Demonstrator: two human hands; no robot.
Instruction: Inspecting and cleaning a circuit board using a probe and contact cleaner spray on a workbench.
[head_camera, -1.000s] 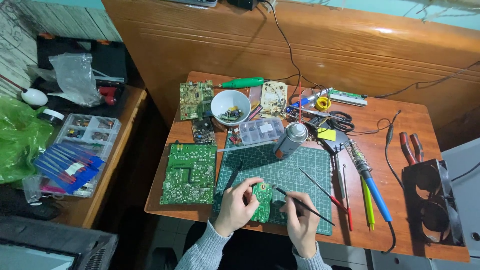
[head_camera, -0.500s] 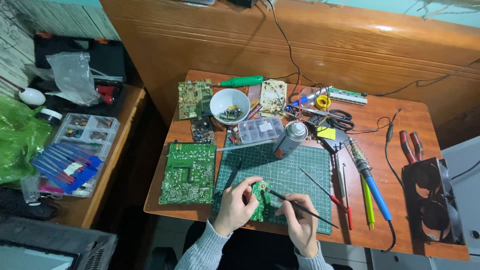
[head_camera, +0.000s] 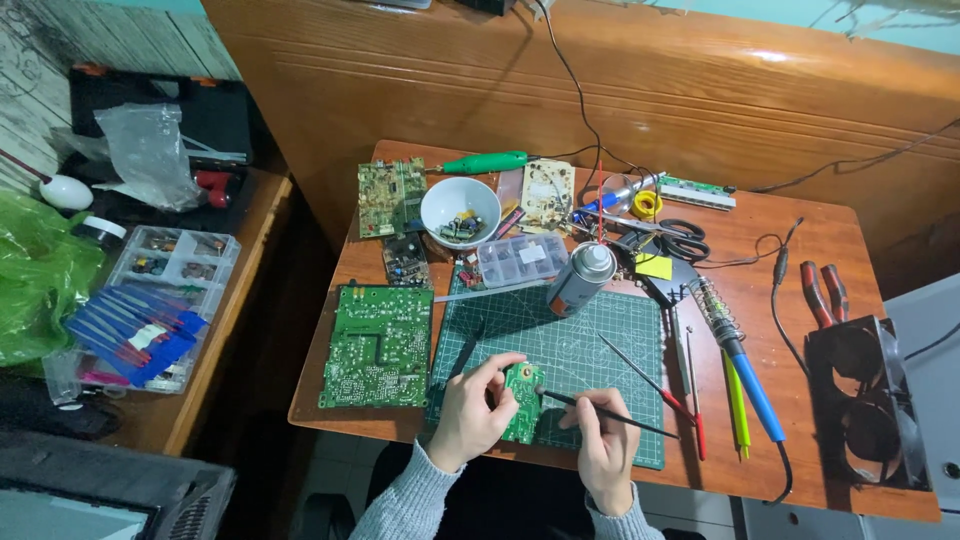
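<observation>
My left hand (head_camera: 468, 408) grips a small green circuit board (head_camera: 523, 400) by its left edge, holding it over the near edge of a green cutting mat (head_camera: 560, 345). My right hand (head_camera: 604, 442) pinches a thin black rod-like tool (head_camera: 600, 412), whose tip rests against the right side of the small board. Both grey sleeves enter from the bottom of the view. The two hands sit close together at the table's front edge.
A large green circuit board (head_camera: 377, 345) lies left of the mat. Behind the mat stand a spray can (head_camera: 580, 278), a clear parts box (head_camera: 522, 259) and a white bowl (head_camera: 460, 209). A soldering iron (head_camera: 740, 360), probes and pliers (head_camera: 820, 292) lie to the right.
The right hand has shifted slightly, bringing the tool's tip onto the small board's right side. The left hand keeps its hold on the board.
</observation>
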